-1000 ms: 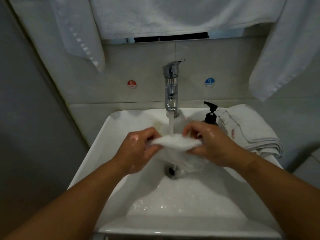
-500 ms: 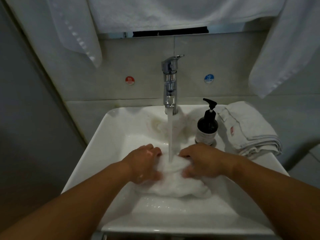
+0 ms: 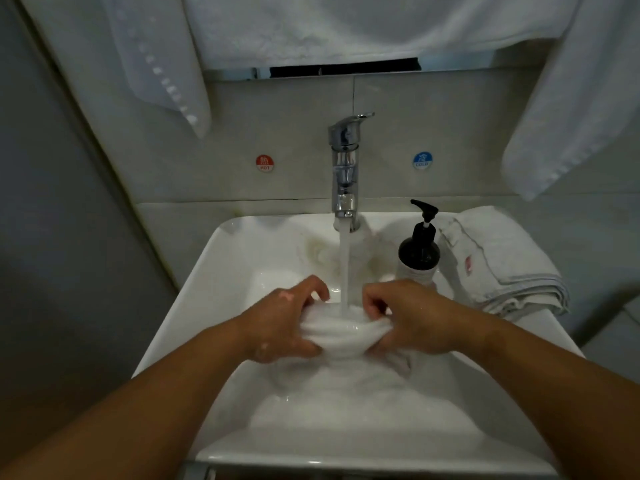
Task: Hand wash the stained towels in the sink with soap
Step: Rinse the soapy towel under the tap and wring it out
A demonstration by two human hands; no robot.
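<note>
White towel [image 3: 343,333] sits bunched in the sink [image 3: 221,261] under the running tap [image 3: 344,161]; my left grip [image 3: 284,323] and right grip [image 3: 415,320] each curl round it. Wetting or rinsing, I judge; next I need the soap bottle [image 3: 419,251], then scrubbing.

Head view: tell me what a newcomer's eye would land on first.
Water from the tap falls mid-frame onto a white towel, which the left hand and right hand grip over the sink. Next comes the black soap bottle right of the tap, beside folded towels bearing a red mark.
</note>
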